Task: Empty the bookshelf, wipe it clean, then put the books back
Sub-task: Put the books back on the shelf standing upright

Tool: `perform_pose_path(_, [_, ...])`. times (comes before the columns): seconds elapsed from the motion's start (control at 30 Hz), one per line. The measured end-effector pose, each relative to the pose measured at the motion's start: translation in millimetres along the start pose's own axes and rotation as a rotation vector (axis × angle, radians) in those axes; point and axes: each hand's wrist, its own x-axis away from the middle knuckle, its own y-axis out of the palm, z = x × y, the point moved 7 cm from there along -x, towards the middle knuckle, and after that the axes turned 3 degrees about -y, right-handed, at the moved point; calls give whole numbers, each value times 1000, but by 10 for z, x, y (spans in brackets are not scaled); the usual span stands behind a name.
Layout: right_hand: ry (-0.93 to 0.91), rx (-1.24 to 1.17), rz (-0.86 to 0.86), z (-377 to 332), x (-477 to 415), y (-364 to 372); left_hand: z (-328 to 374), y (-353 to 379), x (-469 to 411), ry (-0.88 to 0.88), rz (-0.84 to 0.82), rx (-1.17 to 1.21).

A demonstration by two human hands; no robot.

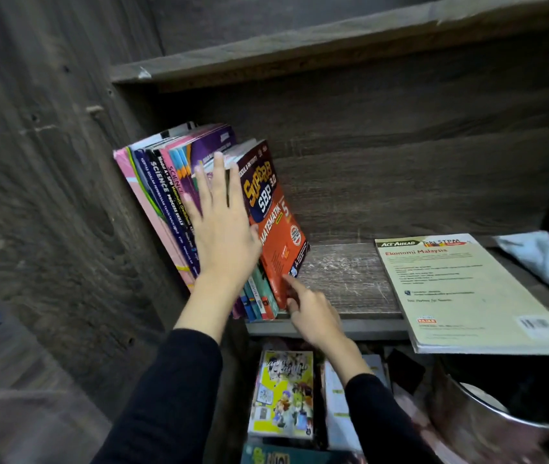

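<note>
A row of upright books (162, 192) leans against the left wall of the dark wooden shelf (346, 283). The outermost is an orange Matematik book (274, 222). My left hand (222, 226) lies flat with straight fingers against the front edges of these books. My right hand (313, 313) touches the orange book's lower corner with its fingertips. A cream Ekonomi Malaysia book (464, 293) lies flat on the shelf's right part, jutting over the front edge.
A white cloth (547, 259) lies at the far right of the shelf. Below the shelf are a yellow comic book (283, 393), other loose books and a round metal container (487, 413). Another shelf board (299, 45) runs above.
</note>
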Motion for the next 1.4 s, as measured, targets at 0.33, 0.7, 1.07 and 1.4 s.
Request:
perform_pose_path(0.33, [186, 210, 655, 634, 471, -1358, 735, 661, 774, -218, -391, 201])
perform_pose_path(0.7, [795, 383, 531, 1881, 1151, -1969, 1591, 1294, 1260, -214, -886, 334])
perform_pose_path(1.07, [868, 280, 410, 2031, 1216, -1937, 1724, 1617, 1302, -286, -984, 587])
perform_pose_path(1.4, [929, 207, 331, 1892, 1279, -1939, 1533, 1864, 1369, -397, -1086, 685])
